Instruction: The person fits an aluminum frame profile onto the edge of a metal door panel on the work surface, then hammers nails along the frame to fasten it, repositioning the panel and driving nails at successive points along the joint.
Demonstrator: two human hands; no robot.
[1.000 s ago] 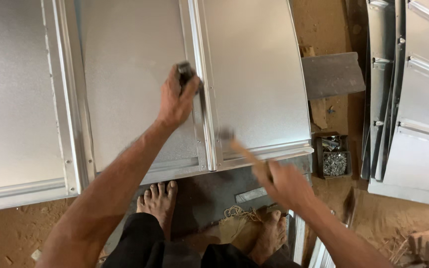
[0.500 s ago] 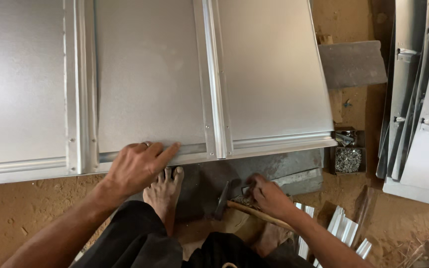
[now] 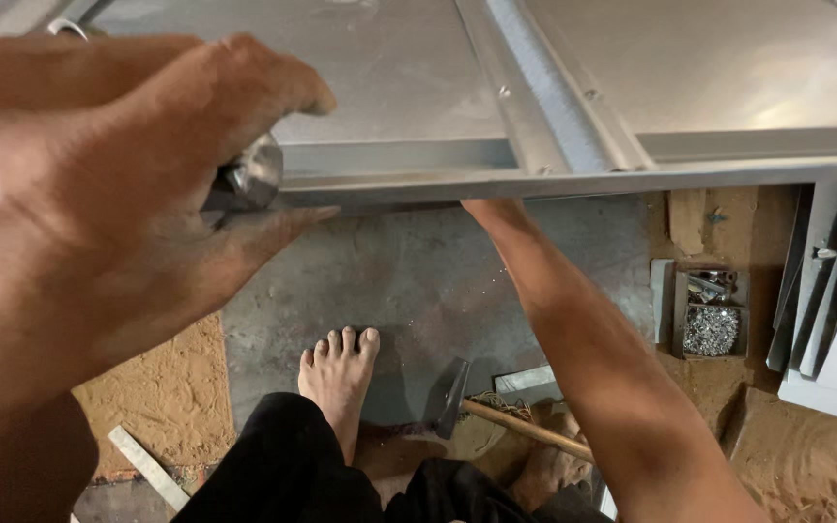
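My left hand (image 3: 99,194) fills the left of the view, very close to the camera. Its fingers are closed around a short round steel tool (image 3: 249,176), held at the near edge of a large grey sheet-metal panel (image 3: 399,87). A raised seam rib (image 3: 535,107) runs across the panel. My right forearm (image 3: 583,339) reaches up from the lower right, and its hand is hidden beneath the panel's near edge. A wooden-handled hammer (image 3: 457,392) lies on the floor beside my bare foot (image 3: 341,373), with no hand on it.
A small open box of screws and metal bits (image 3: 709,315) sits on the sandy ground at the right. Beside it, stacked metal panels (image 3: 835,291) lean. A grey floor slab (image 3: 438,281) lies under the panel's edge, and a wood strip (image 3: 147,465) lies at the lower left.
My right hand has let go of the hammer, which now lies on the floor, and has gone under the panel's edge. My left hand has come up close to the camera with the steel tool.
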